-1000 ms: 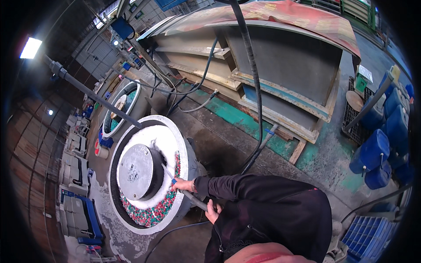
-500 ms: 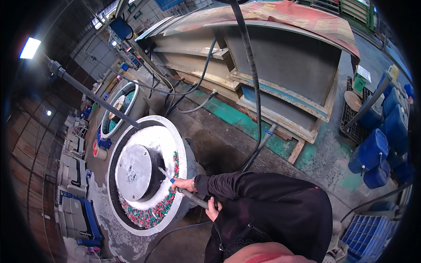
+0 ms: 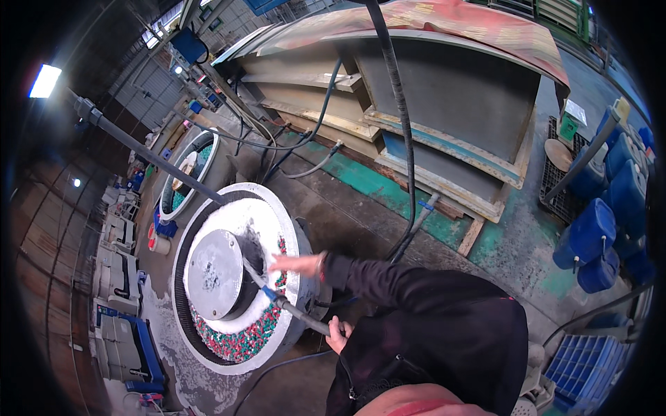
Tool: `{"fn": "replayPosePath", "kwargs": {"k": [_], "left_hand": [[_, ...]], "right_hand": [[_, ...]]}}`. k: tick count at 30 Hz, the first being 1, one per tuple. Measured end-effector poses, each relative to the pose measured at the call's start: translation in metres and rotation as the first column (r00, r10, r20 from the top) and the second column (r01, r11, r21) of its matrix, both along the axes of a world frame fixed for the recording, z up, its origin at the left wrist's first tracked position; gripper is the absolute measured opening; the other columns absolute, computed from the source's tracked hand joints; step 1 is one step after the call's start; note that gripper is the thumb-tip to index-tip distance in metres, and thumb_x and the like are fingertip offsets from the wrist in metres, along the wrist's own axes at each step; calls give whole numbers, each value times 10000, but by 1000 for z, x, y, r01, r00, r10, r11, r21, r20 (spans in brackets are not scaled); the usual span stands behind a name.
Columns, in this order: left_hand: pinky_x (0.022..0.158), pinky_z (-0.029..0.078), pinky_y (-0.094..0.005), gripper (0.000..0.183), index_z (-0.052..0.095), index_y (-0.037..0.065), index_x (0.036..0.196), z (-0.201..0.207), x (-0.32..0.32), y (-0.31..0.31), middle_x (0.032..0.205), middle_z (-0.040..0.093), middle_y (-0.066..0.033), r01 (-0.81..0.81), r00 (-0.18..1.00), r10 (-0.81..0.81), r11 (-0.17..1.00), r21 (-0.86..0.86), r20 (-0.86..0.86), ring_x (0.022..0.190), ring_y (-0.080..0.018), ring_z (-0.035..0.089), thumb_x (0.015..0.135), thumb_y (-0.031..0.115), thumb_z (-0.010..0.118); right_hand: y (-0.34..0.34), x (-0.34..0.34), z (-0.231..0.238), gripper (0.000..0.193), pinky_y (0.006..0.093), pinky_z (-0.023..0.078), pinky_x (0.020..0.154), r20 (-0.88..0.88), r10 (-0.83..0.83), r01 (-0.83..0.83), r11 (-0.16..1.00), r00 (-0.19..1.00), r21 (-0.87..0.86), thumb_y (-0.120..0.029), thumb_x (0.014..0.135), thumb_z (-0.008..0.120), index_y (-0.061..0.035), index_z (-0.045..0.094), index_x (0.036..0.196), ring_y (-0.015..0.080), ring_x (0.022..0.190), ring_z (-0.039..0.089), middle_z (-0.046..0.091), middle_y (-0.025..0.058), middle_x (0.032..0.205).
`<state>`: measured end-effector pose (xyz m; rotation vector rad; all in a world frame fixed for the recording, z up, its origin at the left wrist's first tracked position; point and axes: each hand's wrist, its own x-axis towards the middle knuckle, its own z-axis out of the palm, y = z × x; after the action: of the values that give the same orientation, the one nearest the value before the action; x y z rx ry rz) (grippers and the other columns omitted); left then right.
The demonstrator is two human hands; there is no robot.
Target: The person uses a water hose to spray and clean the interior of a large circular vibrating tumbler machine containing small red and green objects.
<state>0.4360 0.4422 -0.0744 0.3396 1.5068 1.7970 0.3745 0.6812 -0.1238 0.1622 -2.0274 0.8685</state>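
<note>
My left hand (image 3: pixel 338 335) is wrapped around a dark hose (image 3: pixel 309 319). A blue clamp (image 3: pixel 269 293) joins the hose to a thin pale nozzle (image 3: pixel 255 274), which points over a round tub (image 3: pixel 298 239). Off the hose, my right hand (image 3: pixel 295 265) reaches over the tub's near rim with its fingers stretched out. White foam (image 3: pixel 243 208) covers much of the tub's ring-shaped channel. Small red and green pieces (image 3: pixel 239 344) show along the near and lower side. At the centre stands a round hub with a grey metal lid (image 3: pixel 214 274).
A second tub (image 3: pixel 214 166) with green pieces stands beyond. A grey pole (image 3: pixel 149 158) slants across to the first tub. Large metal-sided bins (image 3: pixel 451 97) stand at the top, with a hanging hose (image 3: pixel 402 125) before them. Blue drums (image 3: pixel 586 232) and a blue crate (image 3: pixel 583 367) are at right.
My right hand has let go of the hose near the nozzle and opened out above it. The nozzle has dropped slightly toward the near side, and more dark surface shows through the foam beside the hub.
</note>
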Motion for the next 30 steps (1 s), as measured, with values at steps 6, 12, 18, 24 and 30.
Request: {"fn": "replayPosePath", "kwargs": {"k": [6, 12, 18, 24, 30], "left_hand": [[337, 184, -277, 363, 317, 118, 536, 10, -4, -1, 364, 256, -16, -37, 952, -6, 990, 133, 307, 310, -125, 237, 796, 238, 539], [346, 270, -276, 363, 321, 124, 547, -4, -14, 4, 379, 271, -15, 162, 929, -199, 977, 140, 312, 311, -118, 253, 832, 259, 501], [354, 302, -265, 356, 313, 122, 559, 2, -10, 15, 390, 272, 3, 190, 928, -227, 970, 149, 294, 316, -102, 270, 854, 242, 474], [343, 305, -266, 345, 310, 119, 566, 4, -14, 6, 385, 265, 1, 125, 937, -161, 983, 134, 309, 312, -105, 270, 851, 235, 466], [340, 323, -268, 352, 291, 123, 569, 3, -8, 7, 384, 269, -10, 111, 941, -152, 983, 148, 303, 301, -110, 276, 858, 225, 464]], "right_hand": [[57, 220, 184, 424, 270, 471, 786, 219, 360, -31, 575, 907, -818, -173, 844, 515, 19, 432, 1212, 184, 837, 611, 630, 121, 917], [103, 393, 311, 568, 269, 493, 599, 418, -792, 895, 409, 445, -178, -237, 806, 550, -14, 334, 1283, 158, 587, 582, 581, 84, 657], [139, 477, 393, 413, 319, 477, 638, 124, -960, 854, -160, -252, 495, -230, 738, 578, -28, 474, 1082, 212, 666, 587, 599, 119, 733], [148, 473, 427, 281, 370, 461, 677, 14, -973, 683, -151, -229, 714, -224, 669, 605, -41, 614, 882, 265, 745, 592, 617, 155, 809], [90, 269, 391, 484, 303, 486, 724, 651, -596, 230, 795, 470, 561, -305, 817, 538, -16, 463, 1197, 201, 795, 596, 617, 141, 883]]}}
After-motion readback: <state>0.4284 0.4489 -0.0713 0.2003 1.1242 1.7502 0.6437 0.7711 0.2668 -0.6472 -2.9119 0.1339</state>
